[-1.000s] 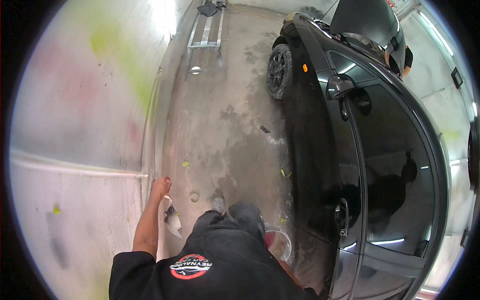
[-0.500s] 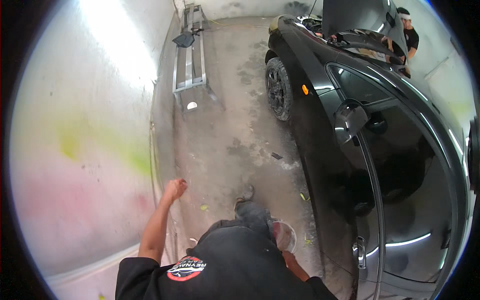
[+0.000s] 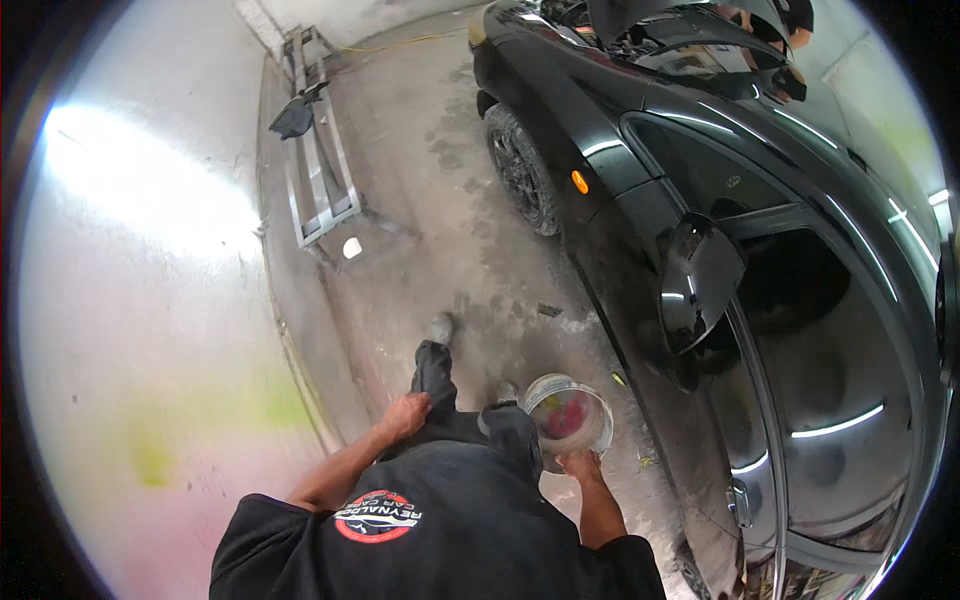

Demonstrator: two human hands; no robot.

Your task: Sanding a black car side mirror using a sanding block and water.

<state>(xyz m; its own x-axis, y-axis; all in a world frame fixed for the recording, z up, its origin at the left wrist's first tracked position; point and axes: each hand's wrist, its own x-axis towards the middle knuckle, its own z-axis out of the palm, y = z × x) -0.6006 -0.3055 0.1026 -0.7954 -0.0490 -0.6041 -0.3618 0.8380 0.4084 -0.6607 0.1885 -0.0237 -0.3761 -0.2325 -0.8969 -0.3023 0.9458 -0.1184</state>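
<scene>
Gripping the near side of a pale bucket [image 3: 602,428], the person's right hand [image 3: 578,464] has its fingers bent in; from where I stand I can't tell whether they pinch the rim or a handle. The bucket is just beside the right leg, between it and a black car [image 3: 640,320], with something pink [image 3: 567,419] inside. The left hand [image 3: 408,414] is by the left thigh, fingers loosely curled; I can't tell if they meet the palm. The car's hood is raised, and a co-worker's arm [image 3: 798,38] shows beyond it. Near the wall [image 3: 150,320] stands a metal rack [image 3: 333,217] with a black cloth-like thing [image 3: 294,118] on it.
</scene>
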